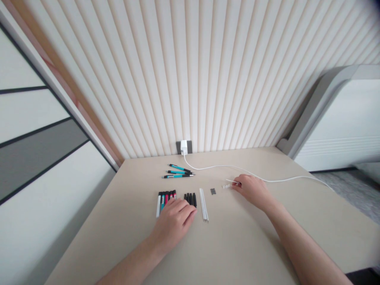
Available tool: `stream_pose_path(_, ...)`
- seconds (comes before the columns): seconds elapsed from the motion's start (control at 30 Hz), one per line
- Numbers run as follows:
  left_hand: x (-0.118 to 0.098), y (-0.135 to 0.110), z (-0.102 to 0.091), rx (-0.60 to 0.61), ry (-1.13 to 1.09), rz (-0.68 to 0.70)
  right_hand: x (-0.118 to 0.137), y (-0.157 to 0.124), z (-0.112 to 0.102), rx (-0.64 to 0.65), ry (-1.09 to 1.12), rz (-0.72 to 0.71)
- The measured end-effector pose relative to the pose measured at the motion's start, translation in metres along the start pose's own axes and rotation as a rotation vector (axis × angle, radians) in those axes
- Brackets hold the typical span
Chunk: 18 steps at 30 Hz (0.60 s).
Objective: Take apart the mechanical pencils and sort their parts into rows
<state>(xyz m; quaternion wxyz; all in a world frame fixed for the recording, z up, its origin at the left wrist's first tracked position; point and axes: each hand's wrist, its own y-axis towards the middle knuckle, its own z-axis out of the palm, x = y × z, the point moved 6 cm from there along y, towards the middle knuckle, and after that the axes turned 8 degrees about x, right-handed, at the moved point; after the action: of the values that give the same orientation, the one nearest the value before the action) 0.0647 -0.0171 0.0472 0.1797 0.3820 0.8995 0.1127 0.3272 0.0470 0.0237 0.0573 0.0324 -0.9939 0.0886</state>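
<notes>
My left hand (175, 221) lies flat on the beige table (237, 245), fingers resting over a row of pen barrels (164, 198) in white, teal, red and black and next to black pen grips (190, 198). My right hand (251, 189) pinches a small white part (227, 185) at its fingertips on the table. Between the hands lie thin white refills (203, 209) and a small dark piece (213, 191). Three assembled teal pens (179, 172) lie farther back.
A white charger (184, 147) is plugged into a wall socket at the table's back edge; its white cable (279, 180) runs right across the table past my right hand. A white cabinet (341, 126) stands at the right.
</notes>
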Motion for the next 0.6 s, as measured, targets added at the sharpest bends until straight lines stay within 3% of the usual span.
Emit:
stream_pose_path(0.37,0.0026,-0.0011,0.0035,0.020,-0.008,-0.009,-0.0014,-0.0011,0.0027,0.032,-0.016,-0.022)
stream_pose_path(0.6,0.0032,-0.0011,0.0041,0.024,-0.014,-0.005,0.0027,-0.0011,0.0018,-0.013,-0.007,-0.058)
